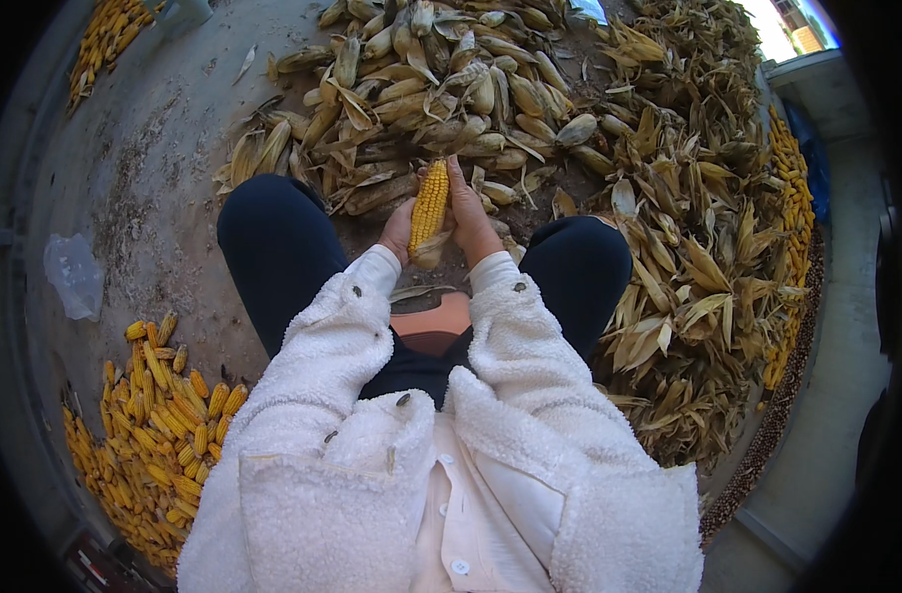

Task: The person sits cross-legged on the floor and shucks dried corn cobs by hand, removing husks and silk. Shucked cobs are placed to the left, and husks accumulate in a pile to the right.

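Observation:
Between my two hands is a yellow corn cob (pixel 429 207), its kernels bare, with its top end pointing away from me and some pale husk (pixel 430 250) still at the lower end. My left hand (pixel 398 228) grips the cob from the left, its fingers partly hidden behind it. On the right side, my right hand (pixel 469 211) holds the cob with the thumb raised along its upper end. Just beyond the hands lies a big heap of unhusked corn ears (pixel 414 96) in dry husks.
Loose dry husks (pixel 688 296) pile up on the right, beside a strip of husked cobs (pixel 790 215) by the wall. More husked cobs (pixel 162 430) lie at lower left. A clear plastic bag (pixel 74 276) rests on the concrete floor (pixel 162 185). An orange-pink seat (pixel 436 322) shows between my legs.

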`<act>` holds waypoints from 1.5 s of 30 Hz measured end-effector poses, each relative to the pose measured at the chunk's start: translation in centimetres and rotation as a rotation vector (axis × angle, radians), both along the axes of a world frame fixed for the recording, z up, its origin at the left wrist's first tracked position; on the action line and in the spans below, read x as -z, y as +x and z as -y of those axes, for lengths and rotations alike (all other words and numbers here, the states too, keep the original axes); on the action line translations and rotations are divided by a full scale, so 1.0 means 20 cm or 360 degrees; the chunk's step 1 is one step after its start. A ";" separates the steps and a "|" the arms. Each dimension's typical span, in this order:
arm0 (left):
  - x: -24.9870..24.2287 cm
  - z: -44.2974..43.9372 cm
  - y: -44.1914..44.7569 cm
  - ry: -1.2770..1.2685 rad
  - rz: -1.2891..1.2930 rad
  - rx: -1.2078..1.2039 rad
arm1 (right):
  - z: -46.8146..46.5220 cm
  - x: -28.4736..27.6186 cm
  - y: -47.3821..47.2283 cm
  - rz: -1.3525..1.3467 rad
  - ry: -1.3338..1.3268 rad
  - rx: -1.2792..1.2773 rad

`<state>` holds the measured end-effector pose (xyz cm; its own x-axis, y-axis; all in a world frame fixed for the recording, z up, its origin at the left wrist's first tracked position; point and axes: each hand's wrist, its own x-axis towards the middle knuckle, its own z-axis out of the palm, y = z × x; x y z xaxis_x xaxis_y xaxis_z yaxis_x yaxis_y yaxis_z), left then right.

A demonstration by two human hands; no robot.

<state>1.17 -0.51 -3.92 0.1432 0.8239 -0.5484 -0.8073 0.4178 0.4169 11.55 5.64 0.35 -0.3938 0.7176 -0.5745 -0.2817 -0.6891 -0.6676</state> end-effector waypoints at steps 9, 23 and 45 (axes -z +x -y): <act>0.10 -0.01 0.01 -0.0079 -0.0557 -0.0037 | 0.01 0.19 -0.02 0.0146 0.0446 0.0238; -0.19 -0.02 -0.08 0.0147 -0.1039 0.0689 | -0.11 0.21 0.12 0.0422 0.0450 0.1026; -0.09 0.03 0.03 0.0704 -0.1365 0.0820 | -0.41 0.00 0.24 0.0279 0.0567 0.0855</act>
<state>1.69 -1.08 -2.20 0.2389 0.9233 -0.3007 0.0518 0.2971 0.9534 16.44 13.90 0.40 0.1489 0.9457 -0.2891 -0.3909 -0.2123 -0.8956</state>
